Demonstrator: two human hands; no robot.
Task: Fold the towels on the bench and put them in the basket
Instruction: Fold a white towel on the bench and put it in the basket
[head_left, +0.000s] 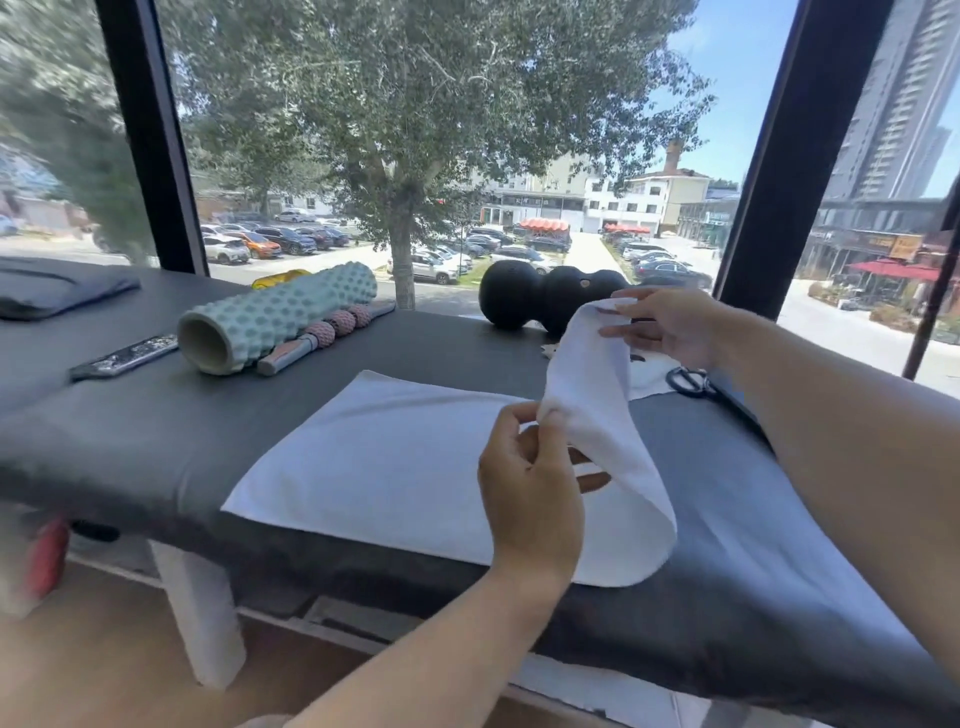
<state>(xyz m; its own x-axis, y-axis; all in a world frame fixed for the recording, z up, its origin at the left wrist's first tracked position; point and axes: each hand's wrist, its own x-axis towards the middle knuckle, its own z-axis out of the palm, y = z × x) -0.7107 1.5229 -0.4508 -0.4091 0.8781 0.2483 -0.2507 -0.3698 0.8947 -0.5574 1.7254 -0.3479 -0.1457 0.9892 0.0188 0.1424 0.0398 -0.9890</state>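
Head view: 2 hands, left hand (530, 488) and right hand (670, 325), pinch the white terry towel (384, 457) edge; soft, light, limp, so best held at corners.

soft white cloth towel (374, 457) on smooth matt bench (156, 436).

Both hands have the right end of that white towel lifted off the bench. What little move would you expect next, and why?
Probably carry the lifted edge leftward and lay it over the flat half. The left hand and right hand each pinch a corner of the towel, whose right end arches up while its left part lies spread on the bench, so the fold looks half made.
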